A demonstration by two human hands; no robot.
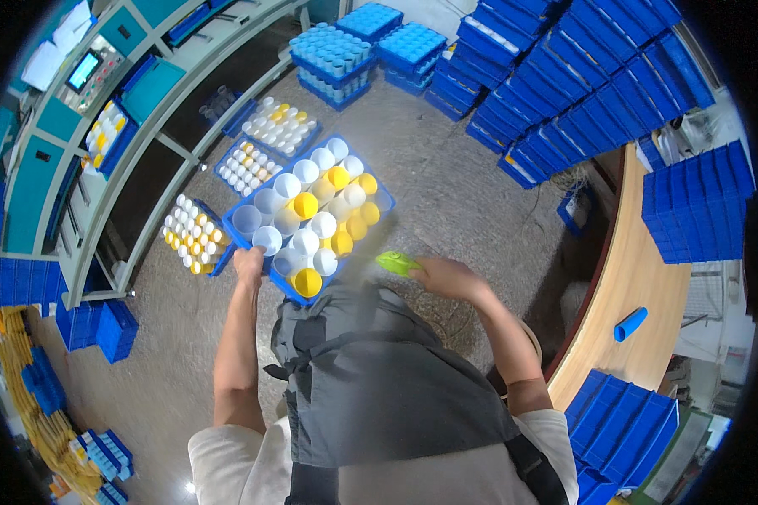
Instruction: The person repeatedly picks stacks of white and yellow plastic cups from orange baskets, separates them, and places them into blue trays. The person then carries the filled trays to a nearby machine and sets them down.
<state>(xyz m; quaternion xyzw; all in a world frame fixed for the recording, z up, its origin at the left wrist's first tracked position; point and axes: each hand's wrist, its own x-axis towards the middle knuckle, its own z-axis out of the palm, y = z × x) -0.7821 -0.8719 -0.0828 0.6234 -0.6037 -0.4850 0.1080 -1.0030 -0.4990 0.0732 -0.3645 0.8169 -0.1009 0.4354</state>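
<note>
A blue tray (280, 283) full of white and yellow cup-like tubes (304, 204) is held tilted in front of me, the open mouths of the tubes facing up. My left hand (248, 264) is closed on the tray's near left edge. To the right of the tray, my right hand (446, 279) grips a lime-green rounded object (397, 263); its exact kind I cannot make out. A gap separates this object from the tray, and a pale blur runs beside it.
Trays of white and yellow tubes (280, 126) stand on the floor beyond. Light-blue tubes (333, 50) fill stacked trays at the back. Blue crates (556, 93) are piled at right. A wooden table (615, 290) carries a blue tube (631, 324). Machinery (101, 227) lines the left.
</note>
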